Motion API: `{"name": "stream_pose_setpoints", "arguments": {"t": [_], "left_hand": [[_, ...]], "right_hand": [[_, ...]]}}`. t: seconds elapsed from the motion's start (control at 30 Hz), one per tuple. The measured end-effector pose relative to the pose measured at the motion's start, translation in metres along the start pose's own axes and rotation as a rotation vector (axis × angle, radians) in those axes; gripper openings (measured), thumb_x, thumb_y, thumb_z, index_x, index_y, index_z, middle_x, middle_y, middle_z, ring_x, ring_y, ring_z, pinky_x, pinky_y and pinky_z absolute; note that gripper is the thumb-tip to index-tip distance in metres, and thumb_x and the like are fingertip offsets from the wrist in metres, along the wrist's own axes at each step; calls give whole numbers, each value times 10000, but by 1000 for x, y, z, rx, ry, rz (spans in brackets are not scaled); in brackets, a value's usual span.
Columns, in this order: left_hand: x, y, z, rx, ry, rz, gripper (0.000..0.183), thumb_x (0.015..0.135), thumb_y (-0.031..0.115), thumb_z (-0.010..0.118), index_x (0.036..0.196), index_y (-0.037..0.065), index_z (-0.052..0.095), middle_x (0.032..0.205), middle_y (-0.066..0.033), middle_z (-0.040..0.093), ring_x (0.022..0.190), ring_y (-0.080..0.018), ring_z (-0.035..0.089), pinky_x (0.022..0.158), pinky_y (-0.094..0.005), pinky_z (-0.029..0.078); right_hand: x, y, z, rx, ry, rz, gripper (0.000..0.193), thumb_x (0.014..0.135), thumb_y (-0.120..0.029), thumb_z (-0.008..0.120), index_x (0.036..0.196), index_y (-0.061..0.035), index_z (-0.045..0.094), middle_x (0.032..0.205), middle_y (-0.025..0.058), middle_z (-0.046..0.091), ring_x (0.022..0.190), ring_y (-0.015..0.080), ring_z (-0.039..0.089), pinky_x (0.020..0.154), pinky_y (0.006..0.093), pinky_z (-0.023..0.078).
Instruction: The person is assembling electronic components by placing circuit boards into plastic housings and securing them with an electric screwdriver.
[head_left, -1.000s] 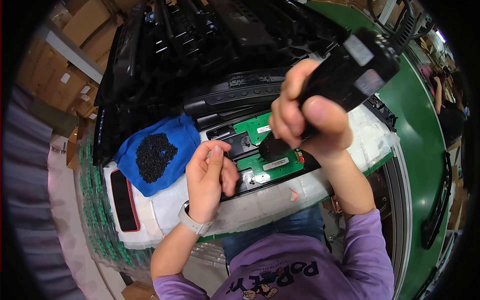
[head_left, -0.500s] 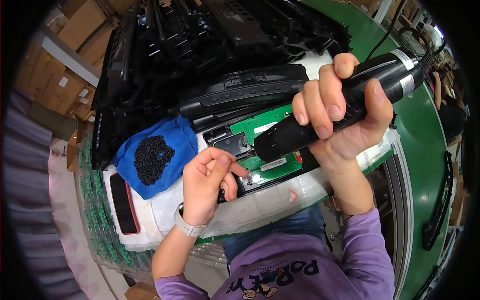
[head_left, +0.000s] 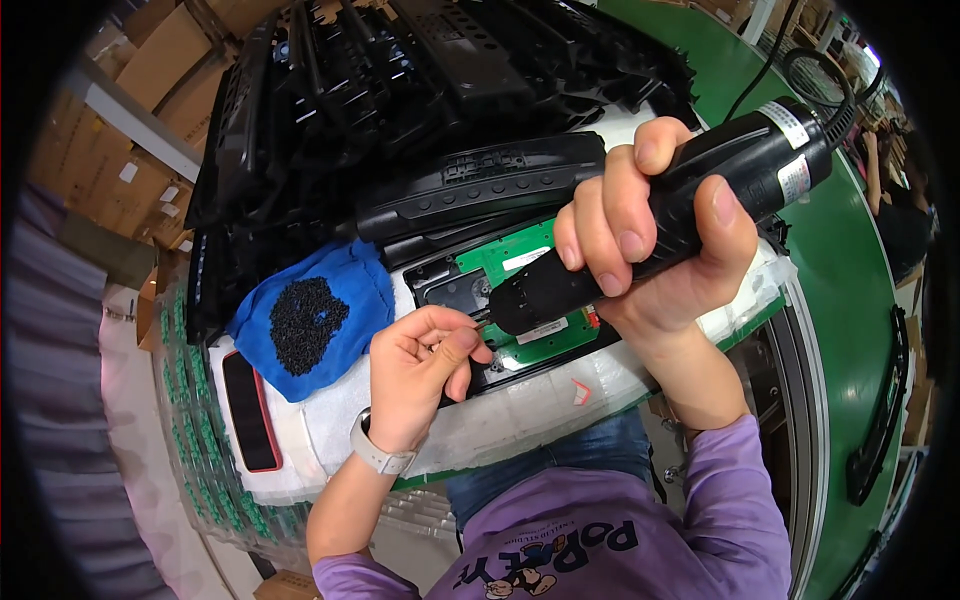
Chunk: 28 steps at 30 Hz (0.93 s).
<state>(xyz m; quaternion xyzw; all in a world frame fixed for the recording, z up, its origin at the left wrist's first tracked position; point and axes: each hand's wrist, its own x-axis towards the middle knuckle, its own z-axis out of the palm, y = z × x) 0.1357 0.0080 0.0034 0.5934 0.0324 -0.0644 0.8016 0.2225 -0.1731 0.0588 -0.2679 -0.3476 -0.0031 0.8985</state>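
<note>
My right hand (head_left: 655, 225) is wrapped round a black corded electric screwdriver (head_left: 560, 290), tilted so its tip points down to the left. At that tip, the thumb and forefinger of my left hand (head_left: 420, 365) are pinched together; whatever lies between them is too small to make out. Beneath both hands lies a black plastic housing (head_left: 447, 292) fitted with green circuit boards (head_left: 540, 348). To the left, a heap of small black screws (head_left: 305, 325) rests on a blue cloth (head_left: 372, 290).
Black plastic housings (head_left: 430, 90) are piled high at the back, with another black panel (head_left: 480, 185) just behind the work. A red-edged phone (head_left: 250, 412) lies at the left on the white padded surface (head_left: 330, 430). Cardboard boxes (head_left: 110, 190) stand at far left.
The screwdriver and my right hand have moved left and slightly down, bringing the tip to my left fingers. My left fingers have closed into a pinch there.
</note>
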Motion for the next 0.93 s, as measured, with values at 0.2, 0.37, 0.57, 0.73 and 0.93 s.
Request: {"name": "stream_pose_setpoints", "arguments": {"t": [0.2,0.37,0.57,0.73,0.93], "left_hand": [[0,-2,-3,3,-42,-67,135,894,93,569,899,-41,589,727,-123,640,454,-73,495,432,-172,368],[0,-3,7,174,67,102,152,930,101,497,995,-29,543,907,-140,635,667,-120,596,596,-207,449],[4,-7,2,-20,79,131,191,966,131,404,1050,-23,478,1080,-176,579,912,-208,617,810,-263,469],[4,-5,5,-21,108,111,209,974,146,391,1071,-30,450,1075,-193,584,976,-247,619,857,-290,482],[2,-2,-1,-30,14,4,217,974,177,407,1078,-9,447,1030,-211,603,896,-272,648,785,-286,517]], "right_hand": [[-1,4,2,15,12,14,288,863,-301,472,969,-36,432,563,53,456,378,141,411,453,318,404],[10,-5,1,11,61,173,218,881,-231,449,862,-15,448,548,48,462,375,130,427,430,283,397],[18,-11,-11,-484,112,260,158,757,-119,650,724,8,561,536,38,508,402,94,468,389,223,353],[17,-6,-12,-547,74,243,177,760,-139,667,706,-5,564,512,21,512,404,81,472,391,212,355],[16,-4,-11,-612,11,285,186,774,-157,667,697,-21,568,505,24,517,407,84,483,398,205,366]]}}
